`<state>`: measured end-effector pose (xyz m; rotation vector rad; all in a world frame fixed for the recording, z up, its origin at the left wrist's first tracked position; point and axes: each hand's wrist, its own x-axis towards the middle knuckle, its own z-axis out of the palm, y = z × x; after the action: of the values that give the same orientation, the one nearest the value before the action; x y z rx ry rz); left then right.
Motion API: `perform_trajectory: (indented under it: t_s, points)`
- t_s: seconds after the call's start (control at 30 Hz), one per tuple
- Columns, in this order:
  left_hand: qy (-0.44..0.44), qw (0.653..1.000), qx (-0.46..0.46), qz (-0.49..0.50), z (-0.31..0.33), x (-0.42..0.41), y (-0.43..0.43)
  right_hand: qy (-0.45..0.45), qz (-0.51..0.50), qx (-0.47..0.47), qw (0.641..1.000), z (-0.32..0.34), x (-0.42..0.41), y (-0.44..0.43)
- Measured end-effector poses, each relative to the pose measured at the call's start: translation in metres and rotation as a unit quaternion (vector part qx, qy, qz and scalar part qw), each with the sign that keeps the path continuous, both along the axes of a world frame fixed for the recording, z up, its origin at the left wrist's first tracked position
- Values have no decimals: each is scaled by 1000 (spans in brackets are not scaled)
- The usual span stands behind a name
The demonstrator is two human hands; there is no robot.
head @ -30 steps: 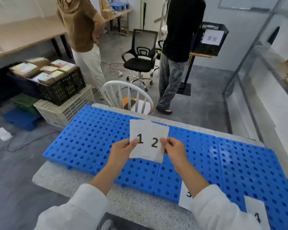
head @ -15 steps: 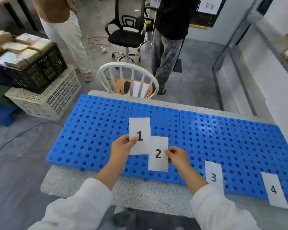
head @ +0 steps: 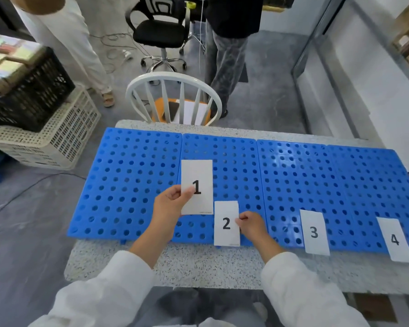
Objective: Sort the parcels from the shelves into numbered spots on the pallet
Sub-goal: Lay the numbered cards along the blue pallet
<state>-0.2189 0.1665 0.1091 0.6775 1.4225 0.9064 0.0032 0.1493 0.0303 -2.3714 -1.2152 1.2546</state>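
The numbered spots are being laid out on the blue pallet [head: 128, 185] along the desk [head: 198, 263], on which no parcel is seen yet. Card 1 [head: 196, 185] is pinched in the left grip [head: 172, 204] above the pallet's middle; card 2 [head: 226, 223] is pinched by the right grip [head: 250, 224] at the near edge, in line with card 3 [head: 314, 232] and card 4 [head: 394, 239]. Card 1 is probably to be set further left along that edge.

The left hand [head: 172, 204] pinches card 1 [head: 200, 173] (held higher), the right hand [head: 252, 226] card 2 [head: 226, 236].
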Motion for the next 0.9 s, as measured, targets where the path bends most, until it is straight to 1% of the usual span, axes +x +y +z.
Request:
perform_trajectory:
  t_s: [0.1,0.23,0.3,0.4,0.5,0.63,0.77,0.9]
  points:
    - [-5,1000,3,0,2,-3,2,-21,-26,5,999,-1,1,-5]
    - [-20,1000,6,23,4,-12,2,-94,-27,68,993,5,5,-5]
    - [-30,999,6,33,5,-16,0,-76,-21,82,993,17,4,3]
    - [-30,999,7,34,4,-24,-2,-15,-5,109,994,45,-14,24]
    - [-3,999,24,32,3,-35,-4,34,33,136,990,73,-48,47]
    - [48,998,26,38,-12,-59,-10,100,104,122,982,89,-99,59]
    - [109,993,2,34,-35,-89,-20,112,152,94,978,82,-128,51]
    - [155,987,-15,25,-56,-122,-28,83,180,61,978,71,-136,45]
